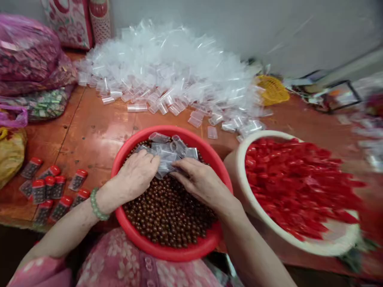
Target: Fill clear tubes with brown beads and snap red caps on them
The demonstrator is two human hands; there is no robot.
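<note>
Several clear plastic tubes (166, 153) lie on glossy round brown beads (167, 215) in a red plastic basin (176, 255), axes mixed, between left hand (139, 171) and right hand (203, 181), both touching. Left curled, right thumb slightly parted; can't tell whether either grips.

Beads (170, 219) lie in a basin (172, 254), with vials (38, 194) to its left, a tub (241, 171) right, and tubes (167, 71) behind.

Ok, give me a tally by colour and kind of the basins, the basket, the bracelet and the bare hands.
Red round plastic basin: 1
White round plastic basin: 1
Yellow perforated plastic basket: 1
Green beaded bracelet: 1
Bare hands, left hand and right hand: 2
Total: 6
</note>
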